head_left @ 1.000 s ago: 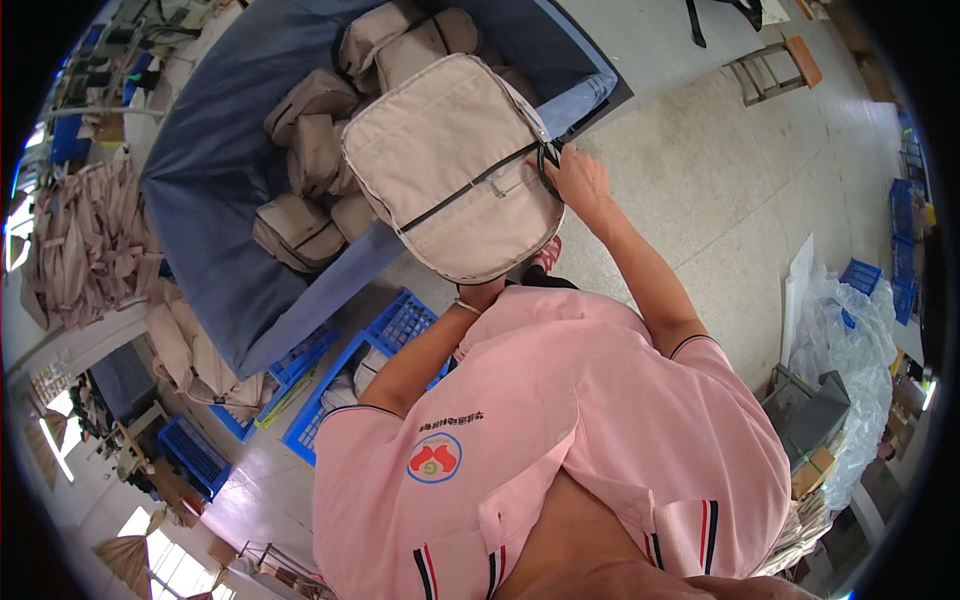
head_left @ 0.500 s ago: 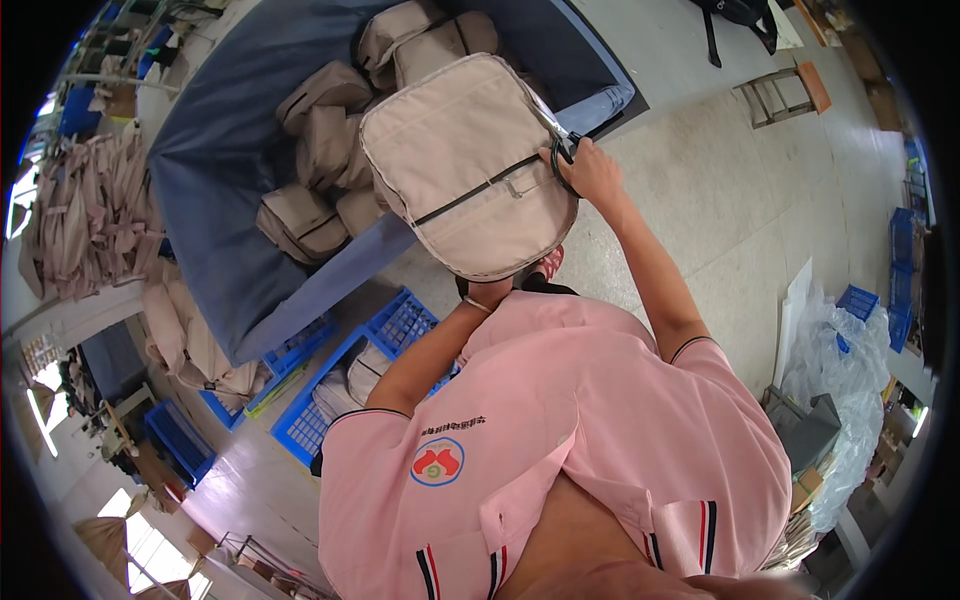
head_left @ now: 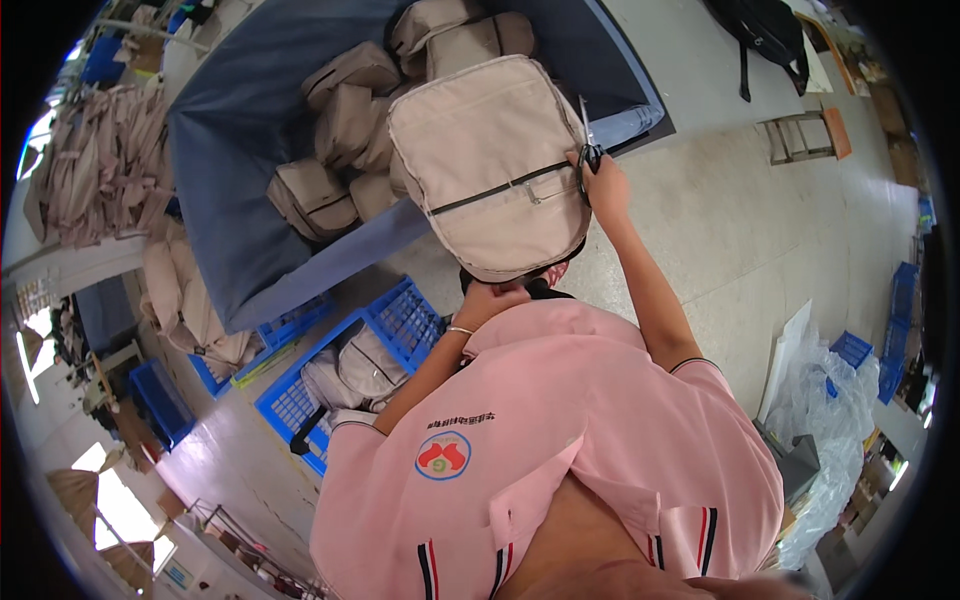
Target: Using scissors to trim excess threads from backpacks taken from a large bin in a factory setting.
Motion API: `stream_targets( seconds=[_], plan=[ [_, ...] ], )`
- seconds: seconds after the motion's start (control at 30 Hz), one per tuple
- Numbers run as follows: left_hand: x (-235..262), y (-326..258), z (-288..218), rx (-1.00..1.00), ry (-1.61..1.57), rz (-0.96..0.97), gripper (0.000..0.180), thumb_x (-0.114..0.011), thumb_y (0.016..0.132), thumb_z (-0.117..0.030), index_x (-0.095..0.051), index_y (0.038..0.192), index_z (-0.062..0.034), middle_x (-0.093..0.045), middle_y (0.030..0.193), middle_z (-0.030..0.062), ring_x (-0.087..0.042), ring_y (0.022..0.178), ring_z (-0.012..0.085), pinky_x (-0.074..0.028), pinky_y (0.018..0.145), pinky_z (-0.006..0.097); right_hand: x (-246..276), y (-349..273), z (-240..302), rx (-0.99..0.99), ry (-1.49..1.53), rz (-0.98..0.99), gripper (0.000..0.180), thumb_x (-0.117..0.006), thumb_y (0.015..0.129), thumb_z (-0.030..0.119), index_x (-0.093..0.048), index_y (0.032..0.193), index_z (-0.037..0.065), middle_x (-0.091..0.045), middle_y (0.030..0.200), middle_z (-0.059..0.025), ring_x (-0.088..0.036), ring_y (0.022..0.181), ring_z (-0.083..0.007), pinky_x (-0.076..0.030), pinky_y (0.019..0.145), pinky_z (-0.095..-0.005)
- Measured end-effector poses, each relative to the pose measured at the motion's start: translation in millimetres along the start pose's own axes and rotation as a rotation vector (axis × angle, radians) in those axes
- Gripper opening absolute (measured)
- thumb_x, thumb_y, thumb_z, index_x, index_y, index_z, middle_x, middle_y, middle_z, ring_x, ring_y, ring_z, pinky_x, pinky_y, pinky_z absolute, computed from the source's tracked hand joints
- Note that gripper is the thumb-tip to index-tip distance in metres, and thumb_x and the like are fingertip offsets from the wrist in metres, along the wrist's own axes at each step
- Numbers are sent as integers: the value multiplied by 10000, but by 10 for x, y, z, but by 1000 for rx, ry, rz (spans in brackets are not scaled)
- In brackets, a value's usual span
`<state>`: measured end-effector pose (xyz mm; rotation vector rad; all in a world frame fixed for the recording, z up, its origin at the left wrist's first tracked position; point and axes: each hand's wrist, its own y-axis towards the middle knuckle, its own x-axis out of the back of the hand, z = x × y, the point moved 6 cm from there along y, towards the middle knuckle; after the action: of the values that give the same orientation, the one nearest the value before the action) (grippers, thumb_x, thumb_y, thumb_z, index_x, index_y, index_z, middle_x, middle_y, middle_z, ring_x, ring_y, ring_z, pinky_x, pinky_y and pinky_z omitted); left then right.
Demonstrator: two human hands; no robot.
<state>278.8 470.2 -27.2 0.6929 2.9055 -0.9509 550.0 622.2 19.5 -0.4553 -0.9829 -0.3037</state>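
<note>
A beige backpack [head_left: 490,125] with a dark zipper across its front and a small metal zip pull is held up before me. At its near edge, my left hand [head_left: 490,300] is closed on it; some of the fingers are hidden below. My right hand [head_left: 607,190] grips black-handled scissors [head_left: 589,150] beside the backpack's right edge. The scissor blades point away from me, along that edge.
Beyond the backpack, a blue fabric-walled bin [head_left: 225,180] holds several similar beige bags [head_left: 345,125]. A blue plastic crate [head_left: 405,315] with bags stands at lower left. A stool [head_left: 805,135] and clear plastic sheeting [head_left: 825,430] are on the right.
The backpack and both hands appear slightly farther right, as the view has shifted. The scissors now point more straight away from me, and more of my left hand shows.
</note>
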Motion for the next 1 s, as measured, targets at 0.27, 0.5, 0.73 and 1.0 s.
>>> stream_targets(
  seconds=[0.27,0.5,0.73,1.0],
  plan=[
    [381,-422,-1497,-640,394,-695,344,-632,880,-139,-577,1182,16,-615,1161,155,-512,1129,321,-377,995,411,-182,-114,-48,65,196,-73,617,-636,838,575,-585,760,-35,-620,766,-291,-613,745,-462,-464,666,-495],
    [493,-1417,-2968,-894,1075,-228,201,-696,749,-119,-629,854,39,-575,1089,211,-470,1140,410,-364,986,470,265,41,-289,-5,715,-112,429,-689,870,463,-599,851,44,-576,701,-20,-533,526,-88,-444,483,-248],
    [874,-1940,-3847,-862,1253,511,252,-668,776,-216,-605,796,27,-557,981,201,-538,1045,417,-430,951,450,993,-153,565,388,1089,-64,288,-613,955,289,-568,1115,55,-621,1217,-114,-616,1066,-177,-502,836,-297],
    [1852,35,-3469,-285,685,182,288,-652,853,-125,-638,1106,11,-643,889,66,-546,870,71,-460,807,243,-131,-463,608,256,972,301,257,-681,894,275,-591,923,37,-625,815,-15,-567,738,-100,-448,638,-275]
  ],
)
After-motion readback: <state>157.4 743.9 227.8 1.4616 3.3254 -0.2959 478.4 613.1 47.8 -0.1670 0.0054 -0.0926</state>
